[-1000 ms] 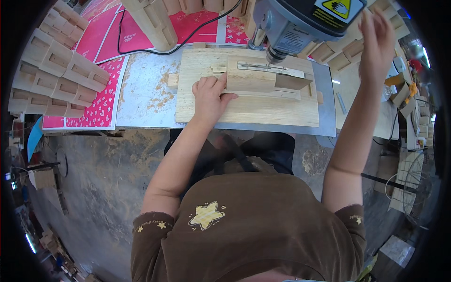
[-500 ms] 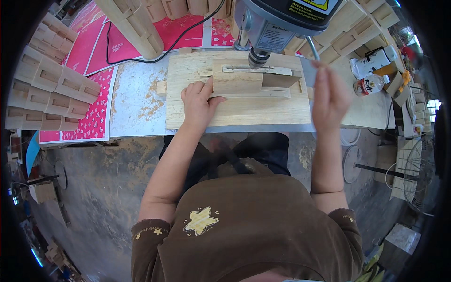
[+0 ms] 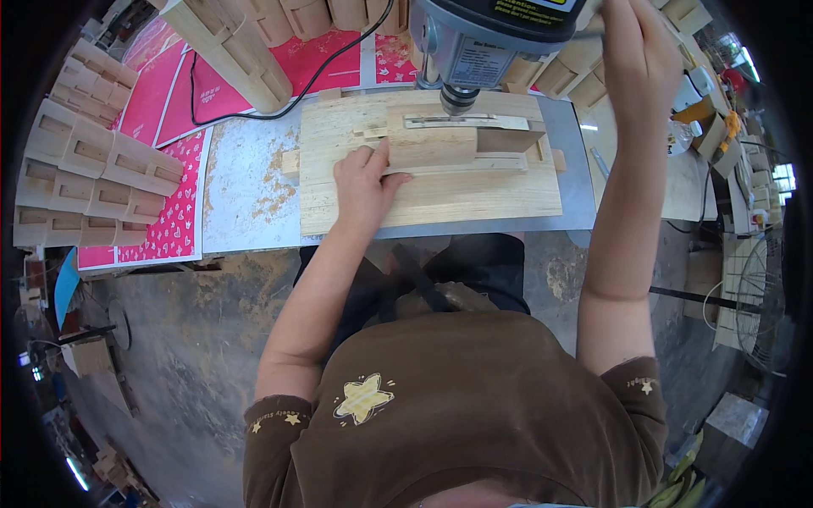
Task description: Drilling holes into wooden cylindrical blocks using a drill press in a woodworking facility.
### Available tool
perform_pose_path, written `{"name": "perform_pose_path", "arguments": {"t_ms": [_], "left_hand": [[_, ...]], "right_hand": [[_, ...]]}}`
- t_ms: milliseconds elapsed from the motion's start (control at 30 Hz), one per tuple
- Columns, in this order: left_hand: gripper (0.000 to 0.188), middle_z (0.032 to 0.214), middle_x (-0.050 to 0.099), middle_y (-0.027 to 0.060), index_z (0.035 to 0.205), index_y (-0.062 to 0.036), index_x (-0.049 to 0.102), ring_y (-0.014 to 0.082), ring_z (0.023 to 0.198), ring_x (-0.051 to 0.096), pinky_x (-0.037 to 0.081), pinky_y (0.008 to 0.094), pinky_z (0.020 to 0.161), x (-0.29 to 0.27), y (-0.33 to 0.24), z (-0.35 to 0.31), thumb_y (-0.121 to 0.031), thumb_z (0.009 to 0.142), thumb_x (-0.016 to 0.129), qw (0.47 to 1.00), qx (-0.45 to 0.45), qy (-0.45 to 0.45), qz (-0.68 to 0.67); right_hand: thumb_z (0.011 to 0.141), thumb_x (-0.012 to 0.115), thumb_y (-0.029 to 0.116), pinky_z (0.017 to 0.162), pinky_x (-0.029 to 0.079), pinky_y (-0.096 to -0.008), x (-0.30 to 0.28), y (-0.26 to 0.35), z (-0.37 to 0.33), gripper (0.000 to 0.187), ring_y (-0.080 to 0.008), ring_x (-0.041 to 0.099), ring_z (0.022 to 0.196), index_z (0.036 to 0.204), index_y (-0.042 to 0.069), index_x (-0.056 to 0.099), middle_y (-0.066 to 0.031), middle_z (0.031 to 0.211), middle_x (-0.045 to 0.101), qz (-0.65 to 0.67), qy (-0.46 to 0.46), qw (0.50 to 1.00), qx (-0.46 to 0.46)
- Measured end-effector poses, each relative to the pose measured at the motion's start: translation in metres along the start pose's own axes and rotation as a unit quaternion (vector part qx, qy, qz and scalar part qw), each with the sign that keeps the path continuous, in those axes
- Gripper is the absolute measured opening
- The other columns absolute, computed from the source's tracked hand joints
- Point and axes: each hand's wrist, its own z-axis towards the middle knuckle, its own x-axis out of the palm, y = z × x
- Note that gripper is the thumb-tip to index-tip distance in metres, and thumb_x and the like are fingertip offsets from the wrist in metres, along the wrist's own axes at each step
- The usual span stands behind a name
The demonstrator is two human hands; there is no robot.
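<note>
A pale wooden block (image 3: 430, 147) with a long slot on top sits on a flat wooden board (image 3: 339, 216). My left hand (image 3: 364, 188) is closed at the block's left end, thumb along its near side. Above the slot is the chuck (image 3: 458, 102) of a grey drill press (image 3: 483, 59); the bit itself I cannot make out. At the upper right my right hand (image 3: 639, 63) is raised, closed round the drill press's lever (image 3: 588, 35). The picture's top edge cuts off part of its fingers.
Stacked wooden pieces with recesses (image 3: 97, 144) stand at the left, more along the back. A black cable (image 3: 326, 69) crosses pink sheeting (image 3: 169, 93). Sawdust lies on the tabletop (image 3: 241, 169). A plastic bottle (image 3: 682, 135) stands at the right beside a cardboard box (image 3: 707, 114).
My right hand has moved up and to the right with the lever, its forearm now stretched forward. My left hand stays at the block. The whole view has shifted slightly.
</note>
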Motion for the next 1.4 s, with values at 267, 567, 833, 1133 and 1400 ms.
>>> {"name": "perform_pose_path", "arguments": {"t_ms": [267,567,833,1133,1400], "left_hand": [[0.06,0.078,0.053,0.0041,0.116,-0.0075,0.059,0.0239,0.079,0.052,0.037,0.0379,0.073,0.027,-0.023,0.01,-0.025,0.061,0.077,0.999,0.042,0.001,-0.024],[0.056,0.067,0.05,0.0086,0.108,-0.0023,0.062,0.0273,0.061,0.052,0.041,0.0386,0.055,0.021,-0.022,0.012,-0.02,0.058,0.08,0.993,0.098,-0.059,-0.026],[0.06,0.077,0.051,0.0039,0.118,-0.0075,0.058,0.0237,0.079,0.052,0.037,0.0381,0.073,0.026,-0.021,0.009,-0.024,0.063,0.077,0.999,0.04,-0.001,-0.024],[0.056,0.082,0.054,0.0028,0.111,-0.0081,0.063,0.021,0.082,0.053,0.035,0.0375,0.077,0.027,-0.021,0.011,-0.026,0.061,0.08,0.997,-0.006,0.012,-0.071],[0.047,0.086,0.058,0.0023,0.097,-0.0074,0.067,0.0202,0.079,0.057,0.033,0.0358,0.081,0.024,-0.011,0.015,-0.026,0.057,0.082,0.975,-0.068,0.023,-0.21]], "right_hand": [[0.087,0.05,0.024,0.068,0.045,-0.0327,-0.002,0.008,0.042,0.033,-0.0251,0.061,0.073,0.083,-0.006,0.063,-0.02,0.077,0.063,0.162,0.101,0.958,0.212],[0.085,0.057,0.005,0.053,0.037,-0.0306,-0.009,0.061,-0.099,0.01,-0.0172,0.047,0.052,0.079,0.0,0.063,-0.0065,0.059,0.051,0.235,-0.004,0.952,0.198],[0.082,0.058,0.002,0.058,0.039,-0.0332,0.023,0.045,-0.129,0.005,-0.0232,0.051,0.059,0.083,0.0,0.063,-0.0075,0.065,0.054,0.225,-0.005,0.966,0.126],[0.089,0.049,0.025,0.068,0.045,-0.0313,0.026,-0.004,0.044,0.034,-0.0222,0.06,0.072,0.084,-0.006,0.062,-0.0186,0.072,0.061,0.154,-0.004,0.972,0.178],[0.084,0.06,0.015,0.069,0.045,-0.034,0.043,-0.016,-0.068,0.018,-0.023,0.059,0.077,0.098,0.003,0.058,-0.0084,0.081,0.062,0.275,0.134,0.932,0.196]]}}
